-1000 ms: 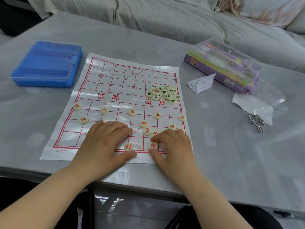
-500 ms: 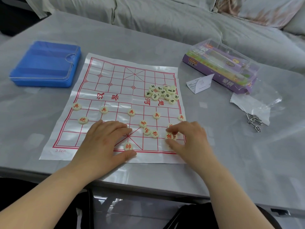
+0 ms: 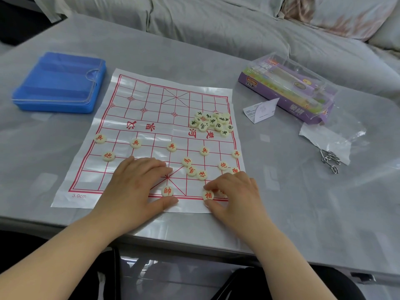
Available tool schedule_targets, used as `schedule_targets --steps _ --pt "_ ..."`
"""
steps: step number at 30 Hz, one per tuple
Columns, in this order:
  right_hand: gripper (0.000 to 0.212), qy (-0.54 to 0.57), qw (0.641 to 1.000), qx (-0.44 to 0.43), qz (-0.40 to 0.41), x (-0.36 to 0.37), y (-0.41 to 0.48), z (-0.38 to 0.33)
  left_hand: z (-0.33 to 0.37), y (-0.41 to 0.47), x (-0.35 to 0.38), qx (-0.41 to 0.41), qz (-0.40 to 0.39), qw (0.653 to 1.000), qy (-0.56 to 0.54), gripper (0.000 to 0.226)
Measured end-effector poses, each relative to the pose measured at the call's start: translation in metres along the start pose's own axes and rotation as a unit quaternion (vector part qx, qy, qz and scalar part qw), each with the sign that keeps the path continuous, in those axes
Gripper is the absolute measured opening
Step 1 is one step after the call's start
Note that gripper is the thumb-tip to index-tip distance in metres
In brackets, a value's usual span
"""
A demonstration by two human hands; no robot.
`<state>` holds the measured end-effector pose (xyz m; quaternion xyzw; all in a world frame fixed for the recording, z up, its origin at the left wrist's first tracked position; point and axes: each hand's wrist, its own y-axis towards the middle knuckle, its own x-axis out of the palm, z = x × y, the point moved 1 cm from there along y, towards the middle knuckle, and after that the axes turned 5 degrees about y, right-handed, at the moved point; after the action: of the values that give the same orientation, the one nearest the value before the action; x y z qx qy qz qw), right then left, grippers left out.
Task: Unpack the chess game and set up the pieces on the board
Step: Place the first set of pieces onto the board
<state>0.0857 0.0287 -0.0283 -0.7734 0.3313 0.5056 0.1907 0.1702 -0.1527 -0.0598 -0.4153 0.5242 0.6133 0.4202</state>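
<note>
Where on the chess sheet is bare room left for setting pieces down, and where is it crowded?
Bare: the far-left half of the white plastic board sheet, between the blue plastic case and the black-lettered disc pile; the near-left corner beside the left hand. Crowded: that pile, and the loose red-lettered discs beyond the right hand, pinching a red elephant disc.
</note>
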Motion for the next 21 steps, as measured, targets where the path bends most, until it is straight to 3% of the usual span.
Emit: schedule_targets --steps 6,9,11,16,21 --pt "0.032 0.004 1.000 -0.008 0.012 -0.001 -0.001 0.002 -0.001 0.000 0.000 0.000 -0.012 1.000 -0.010 0.074" --pt "0.028 0.012 0.995 -0.026 0.093 -0.009 0.001 0.007 -0.001 0.000 0.001 0.000 -0.010 1.000 -0.015 0.074" --pt "0.018 0.040 0.990 0.041 0.128 -0.021 0.003 0.017 -0.001 0.000 0.000 0.001 -0.008 1.000 -0.017 0.073" --pt "0.022 0.081 0.982 0.137 0.102 -0.024 0.004 0.039 -0.002 0.000 0.002 0.003 -0.006 1.000 -0.029 0.073" --pt "0.033 -0.013 0.997 0.071 0.032 -0.020 0.012 0.035 -0.003 -0.001 0.004 0.001 -0.006 0.998 -0.056 0.074"
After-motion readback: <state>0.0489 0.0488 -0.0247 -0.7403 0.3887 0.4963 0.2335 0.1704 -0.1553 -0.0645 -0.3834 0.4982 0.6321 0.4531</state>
